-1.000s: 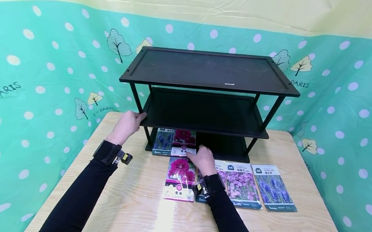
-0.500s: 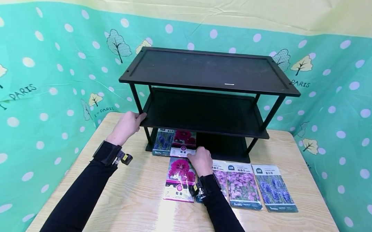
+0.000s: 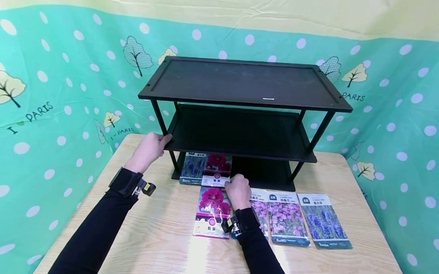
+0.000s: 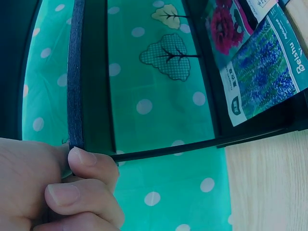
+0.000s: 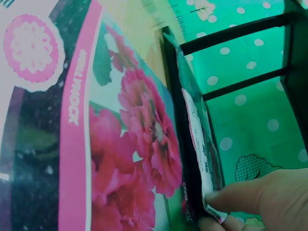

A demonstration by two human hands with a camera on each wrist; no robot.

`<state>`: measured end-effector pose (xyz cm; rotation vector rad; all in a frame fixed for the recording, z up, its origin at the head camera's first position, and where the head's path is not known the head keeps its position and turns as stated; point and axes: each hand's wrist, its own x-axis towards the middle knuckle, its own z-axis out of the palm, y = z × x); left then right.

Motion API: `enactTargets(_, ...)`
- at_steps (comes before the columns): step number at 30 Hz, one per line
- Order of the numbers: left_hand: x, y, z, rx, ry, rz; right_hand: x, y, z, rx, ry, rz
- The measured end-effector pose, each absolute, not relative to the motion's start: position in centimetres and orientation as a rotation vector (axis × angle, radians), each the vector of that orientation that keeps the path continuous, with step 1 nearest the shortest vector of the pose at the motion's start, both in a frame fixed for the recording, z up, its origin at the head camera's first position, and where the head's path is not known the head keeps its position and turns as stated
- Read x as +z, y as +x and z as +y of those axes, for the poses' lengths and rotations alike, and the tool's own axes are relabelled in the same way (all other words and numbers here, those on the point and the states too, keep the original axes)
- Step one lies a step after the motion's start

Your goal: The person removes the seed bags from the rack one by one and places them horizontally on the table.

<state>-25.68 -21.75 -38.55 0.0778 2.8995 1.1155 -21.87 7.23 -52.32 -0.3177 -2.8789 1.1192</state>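
My left hand [image 3: 148, 150] grips the left front of the black three-tier rack [image 3: 244, 83], at the post and middle shelf; in the left wrist view its fingers [image 4: 91, 190] curl round the dark frame. My right hand [image 3: 239, 191] is at the front of the bottom shelf. It pinches the near right corner of a pink-flowered hollyhock seed packet [image 3: 216, 179], which lies beside a blue-flowered packet [image 3: 192, 168] on that shelf. In the right wrist view the thumb [image 5: 236, 195] presses on the white edge of the packet [image 5: 199, 144]. Its other fingers are mostly hidden.
Another hollyhock packet [image 3: 212, 212] lies on the wooden table [image 3: 156, 232] just before the rack. Right of it are pink-purple flower packets [image 3: 287, 217], one partly covered by my right arm, and a blue-flowered packet [image 3: 325, 221]. A green dotted cloth [image 3: 59, 105] hangs around.
My right hand has shifted slightly, its thumb drawing back from the packet's front towards its right corner, and the wrist has moved left. The left hand keeps its grip on the rack.
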Motion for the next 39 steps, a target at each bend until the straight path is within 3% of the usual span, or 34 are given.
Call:
enactTargets(15, -38.4, -25.4, -21.7, 1.116, 0.076, 2.905, -51.8, -20.8, 7.9, 1.603, -0.323, -2.664)
enactTargets(39, -38.5, -25.4, -21.7, 1.137, 0.094, 2.929, -50.6, -19.2, 9.3, 1.912, -0.39, -2.472)
